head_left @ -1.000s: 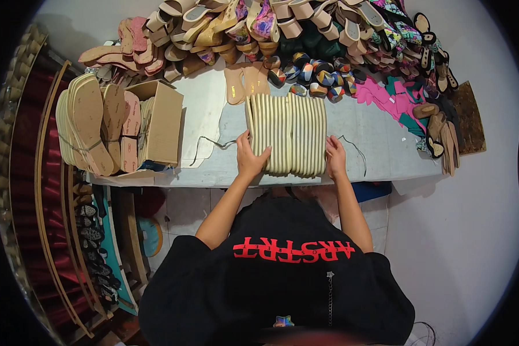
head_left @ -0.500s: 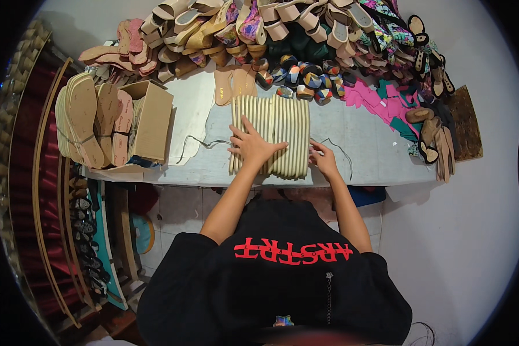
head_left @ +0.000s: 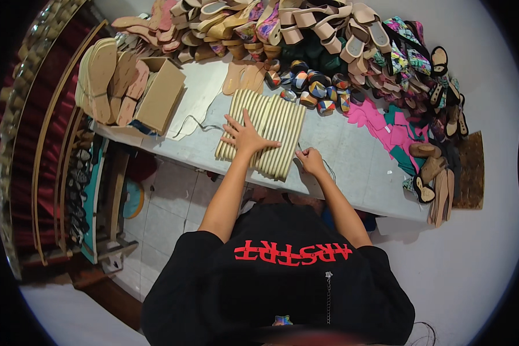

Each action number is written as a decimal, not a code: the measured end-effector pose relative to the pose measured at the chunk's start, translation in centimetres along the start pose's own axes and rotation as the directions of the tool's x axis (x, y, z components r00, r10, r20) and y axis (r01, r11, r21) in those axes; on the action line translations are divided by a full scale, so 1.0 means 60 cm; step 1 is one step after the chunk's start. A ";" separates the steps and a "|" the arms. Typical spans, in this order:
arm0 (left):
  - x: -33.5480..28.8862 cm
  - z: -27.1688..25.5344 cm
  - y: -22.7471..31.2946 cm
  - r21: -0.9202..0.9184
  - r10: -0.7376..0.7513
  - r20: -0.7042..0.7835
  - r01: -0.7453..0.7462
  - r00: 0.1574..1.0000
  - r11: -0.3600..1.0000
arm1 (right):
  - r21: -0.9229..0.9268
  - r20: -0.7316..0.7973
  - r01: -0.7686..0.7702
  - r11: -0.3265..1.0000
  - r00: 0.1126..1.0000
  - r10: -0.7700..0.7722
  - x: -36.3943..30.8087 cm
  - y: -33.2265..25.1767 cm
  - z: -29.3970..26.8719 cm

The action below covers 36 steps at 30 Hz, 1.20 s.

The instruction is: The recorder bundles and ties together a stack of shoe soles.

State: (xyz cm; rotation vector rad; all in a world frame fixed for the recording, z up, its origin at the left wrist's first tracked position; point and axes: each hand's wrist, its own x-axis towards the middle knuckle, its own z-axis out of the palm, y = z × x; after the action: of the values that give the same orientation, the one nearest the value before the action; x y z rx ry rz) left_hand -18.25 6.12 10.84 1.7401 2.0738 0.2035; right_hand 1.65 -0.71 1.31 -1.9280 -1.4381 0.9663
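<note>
A stack of cream sole-shaped pieces [head_left: 284, 118], set on edge side by side with dark lines between them, lies on the table. My left hand [head_left: 249, 139] rests on top of it, palm down with fingers and thumb spread wide. Just right of the stack, my right hand [head_left: 311, 161] has thumb and fingers pinched together on a thin black cord [head_left: 330, 169]. Another length of black cord [head_left: 193, 119] trails over the table left of the stack. Whether the two lengths join beneath the stack is hidden.
A cardboard box [head_left: 162, 95] with bundled insoles [head_left: 102, 75] stands at the left. Behind the stack lie tan insoles [head_left: 243, 76], multicoloured heels [head_left: 317, 89] and piled sandals [head_left: 323, 23]. Pink fabric pieces [head_left: 375, 124] lie right. The table's front edge [head_left: 352, 202] runs before me.
The whole view has turned, so the table now slants down to the right. My right fingers have closed on the cord. The left hand stays spread on the stack.
</note>
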 end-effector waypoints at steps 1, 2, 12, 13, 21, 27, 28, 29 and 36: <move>0.000 0.003 0.001 0.006 0.009 -0.008 -0.009 1.000 1.000 | -0.119 -0.038 0.136 0.984 0.989 -0.141 0.001 0.008 0.001; 0.001 0.006 -0.001 0.002 0.009 -0.031 -0.009 0.999 1.000 | -0.120 -0.024 0.148 0.982 0.988 -0.152 -0.001 -0.001 -0.001; -0.001 0.013 -0.005 -0.011 -0.009 -0.046 0.009 0.999 1.000 | -0.092 -0.174 0.292 0.952 0.937 -0.304 -0.037 -0.062 -0.009; 0.000 0.014 -0.006 -0.015 -0.007 -0.052 0.006 0.999 1.000 | -0.218 -0.220 0.274 0.937 0.921 -0.321 -0.043 -0.071 -0.011; 0.000 0.018 -0.007 -0.008 0.004 -0.064 -0.005 0.998 1.000 | -0.544 -0.240 0.308 0.780 0.834 -0.497 -0.056 -0.107 -0.034; -0.004 0.017 -0.009 -0.017 0.030 -0.079 -0.031 0.996 0.999 | -0.525 -0.300 0.394 0.755 0.744 -0.597 -0.060 -0.107 -0.039; -0.005 0.019 -0.010 -0.019 0.037 -0.093 -0.039 0.995 0.999 | -0.439 -0.244 0.483 0.757 0.747 -0.618 -0.059 -0.104 -0.040; -0.005 0.019 -0.012 -0.017 0.043 -0.092 -0.045 0.995 0.999 | -0.343 -0.188 0.563 0.752 0.743 -0.642 -0.057 -0.102 -0.041; -0.007 0.011 -0.011 -0.030 0.045 -0.081 -0.048 0.996 0.998 | -0.278 -0.083 0.669 0.689 0.698 -0.712 -0.044 -0.109 -0.064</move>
State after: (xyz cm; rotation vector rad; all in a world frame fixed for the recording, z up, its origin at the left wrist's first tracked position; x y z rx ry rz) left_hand -18.52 5.45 10.08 1.7897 2.0758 0.3243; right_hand 0.58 -1.44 9.24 -1.3382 -2.0042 0.2551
